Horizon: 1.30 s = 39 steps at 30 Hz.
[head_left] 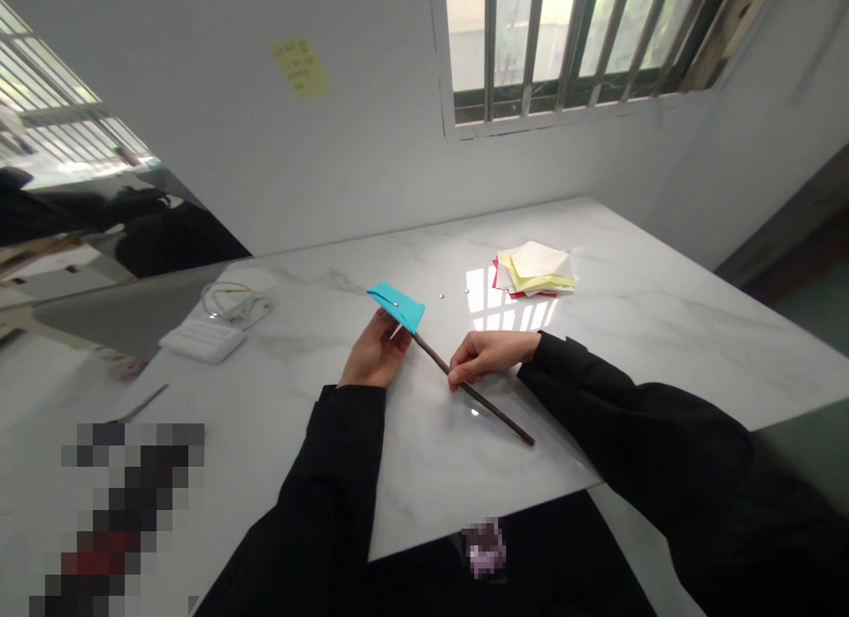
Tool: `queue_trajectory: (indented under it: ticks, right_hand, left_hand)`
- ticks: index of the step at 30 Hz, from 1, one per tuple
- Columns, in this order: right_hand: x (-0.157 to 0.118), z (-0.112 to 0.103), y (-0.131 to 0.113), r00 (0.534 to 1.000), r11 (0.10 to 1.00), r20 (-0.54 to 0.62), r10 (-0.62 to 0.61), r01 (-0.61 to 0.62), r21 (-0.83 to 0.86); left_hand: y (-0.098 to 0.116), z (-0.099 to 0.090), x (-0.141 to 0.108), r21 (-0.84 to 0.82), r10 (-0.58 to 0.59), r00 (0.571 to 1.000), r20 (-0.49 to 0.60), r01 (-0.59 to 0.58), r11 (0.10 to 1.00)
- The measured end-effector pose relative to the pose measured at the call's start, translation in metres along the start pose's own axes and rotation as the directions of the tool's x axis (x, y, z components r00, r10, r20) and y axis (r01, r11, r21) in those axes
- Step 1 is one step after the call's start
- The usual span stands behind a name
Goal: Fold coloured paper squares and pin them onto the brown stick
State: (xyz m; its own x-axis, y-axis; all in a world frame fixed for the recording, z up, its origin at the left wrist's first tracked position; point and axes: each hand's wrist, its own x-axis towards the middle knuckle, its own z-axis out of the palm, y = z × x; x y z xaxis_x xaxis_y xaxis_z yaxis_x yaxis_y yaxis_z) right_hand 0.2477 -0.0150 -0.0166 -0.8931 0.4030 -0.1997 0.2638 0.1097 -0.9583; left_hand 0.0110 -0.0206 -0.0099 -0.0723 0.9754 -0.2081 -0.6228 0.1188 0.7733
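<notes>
A small turquoise paper envelope [406,310] with a folded flap and a tiny shiny dot at its middle is held up by my left hand [377,350], fingers closed behind its lower edge. My right hand [489,355] pinches a thin dark brown stick [499,414], like a chopstick, near its middle. The stick slants from the lower right up to the envelope's lower right corner. Whether its upper end touches the envelope or goes behind it, I cannot tell. Two tiny pale beads or pearls [442,296] lie on the table beyond my hands.
Coloured paper sheets [536,265] are piled at the back right of the white marbled table [318,334]. A white power strip [202,340] and coiled cable [232,304] lie at the left. A yellow note [302,67] sticks to the wall, beside a barred window [563,51].
</notes>
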Motion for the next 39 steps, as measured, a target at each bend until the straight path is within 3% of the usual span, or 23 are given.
queue_trajectory:
  ticks: [3,6,8,13,21,26,39]
  right_hand:
    - [0.004,0.001,0.003,0.988,0.985,-0.145,0.052,-0.027,0.171]
    - [0.010,0.001,0.006,0.929,0.920,-0.345,0.133,0.014,0.393]
    - [0.013,0.002,0.007,0.903,0.848,-0.398,0.162,0.079,0.524]
    - [0.020,0.005,0.012,0.896,0.669,-0.420,0.143,0.225,0.708]
    - [0.021,0.006,0.011,0.888,0.521,-0.440,0.136,0.313,0.794]
    - [0.021,0.007,0.008,0.881,0.488,-0.441,0.171,0.313,0.815]
    - [0.021,0.006,0.008,0.877,0.494,-0.439,0.195,0.299,0.817]
  left_hand:
    - [-0.002,0.000,-0.001,0.015,0.010,0.999,0.052,-0.011,1.000]
    - [-0.006,0.001,-0.002,0.047,0.000,0.993,0.115,-0.005,0.999]
    - [-0.010,0.003,-0.003,0.084,-0.022,0.987,0.156,0.009,0.996]
    - [-0.019,0.005,-0.006,0.155,-0.063,0.969,0.238,0.026,0.988]
    - [-0.023,0.009,-0.010,0.168,-0.101,0.969,0.224,0.064,0.984]
    - [-0.024,0.011,-0.010,0.131,-0.130,0.972,0.194,0.106,0.986]
    - [-0.024,0.011,-0.010,0.146,-0.106,0.976,0.190,0.078,0.986]
